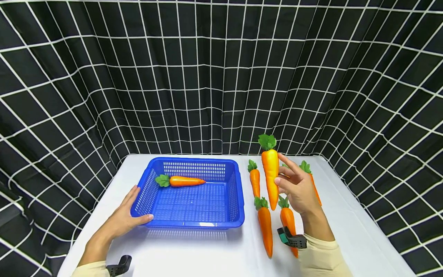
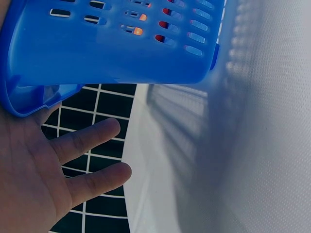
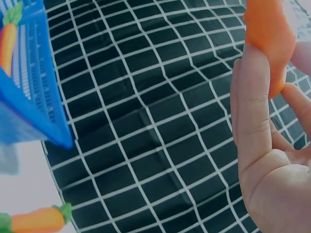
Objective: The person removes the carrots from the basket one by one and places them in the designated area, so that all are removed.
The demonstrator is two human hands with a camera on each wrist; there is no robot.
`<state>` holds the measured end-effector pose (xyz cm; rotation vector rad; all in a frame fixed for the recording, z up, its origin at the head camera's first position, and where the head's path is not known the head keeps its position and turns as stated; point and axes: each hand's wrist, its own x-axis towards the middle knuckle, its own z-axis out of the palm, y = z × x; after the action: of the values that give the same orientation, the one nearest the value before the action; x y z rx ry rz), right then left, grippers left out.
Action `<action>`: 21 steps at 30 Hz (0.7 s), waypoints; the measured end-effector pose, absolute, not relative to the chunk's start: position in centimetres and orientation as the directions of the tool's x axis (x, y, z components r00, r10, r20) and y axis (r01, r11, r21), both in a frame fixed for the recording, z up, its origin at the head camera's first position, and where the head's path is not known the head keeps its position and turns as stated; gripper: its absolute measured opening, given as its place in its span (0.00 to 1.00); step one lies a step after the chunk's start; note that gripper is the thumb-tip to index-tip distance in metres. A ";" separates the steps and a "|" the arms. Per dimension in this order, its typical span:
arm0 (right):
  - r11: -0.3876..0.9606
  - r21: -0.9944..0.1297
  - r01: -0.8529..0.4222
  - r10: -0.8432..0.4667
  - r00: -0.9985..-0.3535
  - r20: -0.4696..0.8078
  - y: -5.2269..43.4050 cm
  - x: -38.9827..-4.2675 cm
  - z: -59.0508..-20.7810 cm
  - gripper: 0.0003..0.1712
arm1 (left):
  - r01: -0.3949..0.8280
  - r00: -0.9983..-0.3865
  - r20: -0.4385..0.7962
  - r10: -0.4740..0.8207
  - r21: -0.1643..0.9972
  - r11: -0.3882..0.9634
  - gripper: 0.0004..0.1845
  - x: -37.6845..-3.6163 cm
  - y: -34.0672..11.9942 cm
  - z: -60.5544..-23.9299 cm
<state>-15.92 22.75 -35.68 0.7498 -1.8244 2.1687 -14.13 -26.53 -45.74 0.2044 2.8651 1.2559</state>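
Note:
My right hand [image 1: 300, 190] pinches an orange toy carrot [image 1: 271, 173] between thumb and fingers. It is raised over the table's right side, green leafy top up and tip down. The right wrist view shows the thumb and fingers on the same carrot [image 3: 271, 29]. At the left, my left hand [image 1: 122, 220] touches the near left corner of a blue plastic basket [image 1: 194, 224], its thumb along the front rim. Straight, spread fingers of this hand [image 2: 29, 174] show outside the basket wall [image 2: 107, 58]. One carrot [image 1: 187, 181] lies sideways inside the basket, leaves to the left.
Below and around the right hand, several carrots lie on the white table [image 1: 194, 254]: one at the back [image 1: 255, 182], two nearer [image 1: 265, 231] [image 1: 288, 219], and one partly hidden behind the hand [image 1: 315, 188]. A black curtain with white grid lines [image 1: 207, 77] surrounds the table.

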 end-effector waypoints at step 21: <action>-0.147 -0.895 -0.421 -0.053 -0.900 0.432 27.0 -14.5 -36.9 0.34 | 0.118 -0.991 0.047 0.123 0.732 0.671 0.60 -14.2 -26.7 -45.8</action>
<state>-14.54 27.05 -36.87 0.5384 -1.8666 2.1399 -14.18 -26.71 -45.83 0.2069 2.8658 1.2553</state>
